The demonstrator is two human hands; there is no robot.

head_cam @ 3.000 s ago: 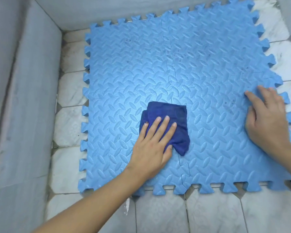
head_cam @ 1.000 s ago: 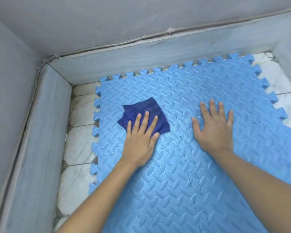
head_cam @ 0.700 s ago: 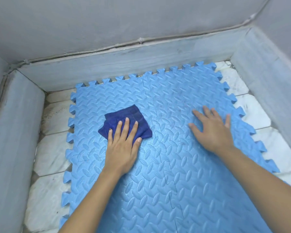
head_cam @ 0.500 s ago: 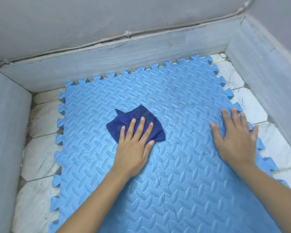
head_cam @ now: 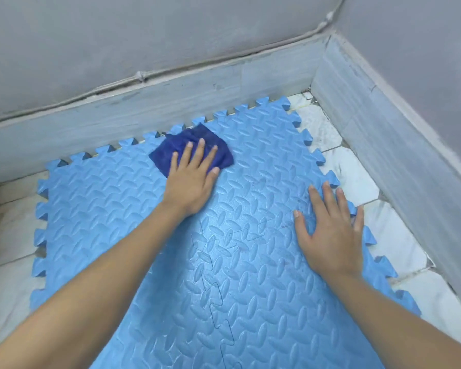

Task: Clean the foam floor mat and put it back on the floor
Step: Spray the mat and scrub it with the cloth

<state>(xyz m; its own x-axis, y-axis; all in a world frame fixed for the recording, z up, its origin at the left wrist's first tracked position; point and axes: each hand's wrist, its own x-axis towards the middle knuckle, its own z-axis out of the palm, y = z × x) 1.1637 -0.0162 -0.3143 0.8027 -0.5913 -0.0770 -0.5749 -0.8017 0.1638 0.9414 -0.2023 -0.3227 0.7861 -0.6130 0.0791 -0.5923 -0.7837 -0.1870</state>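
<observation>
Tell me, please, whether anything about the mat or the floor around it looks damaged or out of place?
Nothing is damaged or spilled. The foam mat lies flat, its tiles interlocked, with faint dark smudges near the right hand. The left hand presses the cloth at the far edge.

Both arms reach forward, the left hand point(head_cam: 190, 179) flat with fingers spread, the right hand point(head_cam: 330, 233) splayed palm-down.

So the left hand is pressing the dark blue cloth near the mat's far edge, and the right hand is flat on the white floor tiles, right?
Not quite. In the head view the right hand lies flat on the blue foam mat near its right edge, not on the tiles. The left hand does press the dark blue cloth at the far edge.
</observation>
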